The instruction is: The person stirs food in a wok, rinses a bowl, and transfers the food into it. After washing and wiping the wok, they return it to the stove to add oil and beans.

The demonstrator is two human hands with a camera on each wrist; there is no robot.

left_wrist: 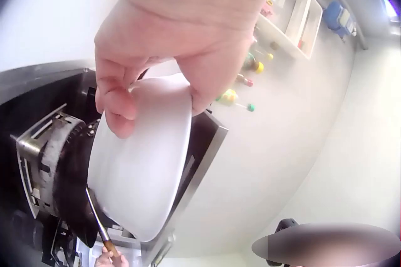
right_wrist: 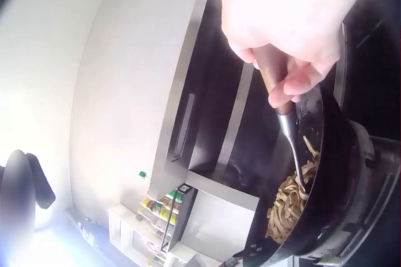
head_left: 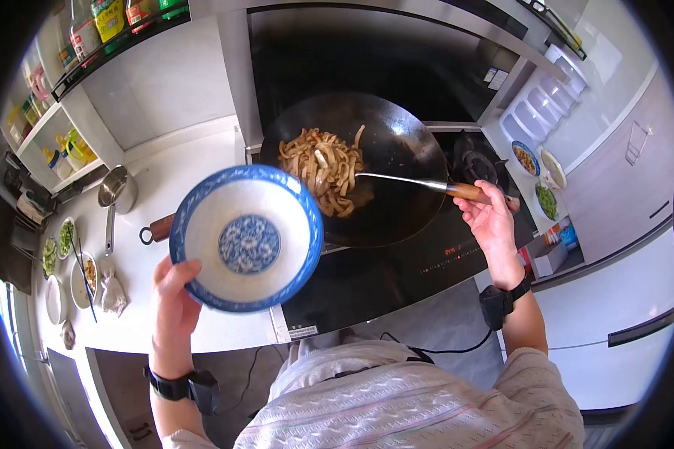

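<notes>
My left hand (head_left: 177, 292) grips a blue-and-white patterned bowl (head_left: 284, 273) by its rim, thumb over the inner edge. The bowl has nothing in it and is tilted so its inside faces the head camera. In the left wrist view, the bowl's plain white outside (left_wrist: 147, 160) shows under the curled fingers (left_wrist: 119, 104). My right hand (head_left: 490, 221) holds the wooden handle of a metal cooking utensil (head_left: 404, 179). Its far end is hidden among cooked brown strips (head_left: 318, 161) on the left side of a dark wok (head_left: 397, 217). The bowl overlaps the wok's near left edge in the head view.
The wok sits on a black stove (head_left: 397, 277). On the left counter stand a small saucepan (head_left: 123, 191) and several dishes, one with chopsticks (head_left: 82, 262) across it. Small bowls of ingredients (head_left: 545, 202) stand right of the stove. Bottles (head_left: 108, 19) line a shelf above.
</notes>
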